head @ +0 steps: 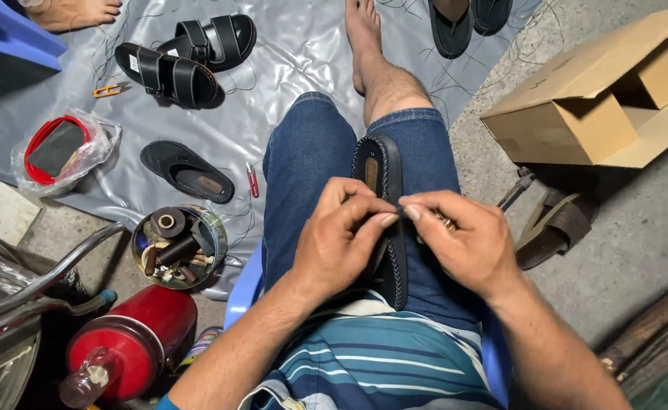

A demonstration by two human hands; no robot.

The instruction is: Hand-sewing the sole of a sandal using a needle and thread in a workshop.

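A: Nearest in, what do the 2 hands have?

B: The left hand (pixel 341 239) and the right hand (pixel 463 239) meet over a black sandal sole (pixel 383 193) lying along the lap on the blue jeans. The fingers of both are closed in a pinch, tips touching at the sole's stitched edge, on something too small to make out, perhaps a needle or thread.

A: What could go wrong?

B: My guess: the sole only rests on the thigh, so a hard pull could slide it off, and a pinch that tight on something sharp could prick a fingertip.

A: And round about?

B: Near left, a red cylinder (pixel 133 345) and a round tin of spools (pixel 178 247). Farther left on the grey sheet, another sole (pixel 186 171), small red snips (pixel 252 180), a bagged red container (pixel 61 148), then 2 black strapped sandals (pixel 190 57). Right, a worn brown sandal (pixel 554 228) and an open cardboard box (pixel 600 99). Loose threads lie across the sheet by the bare foot (pixel 364 30), which could snag.
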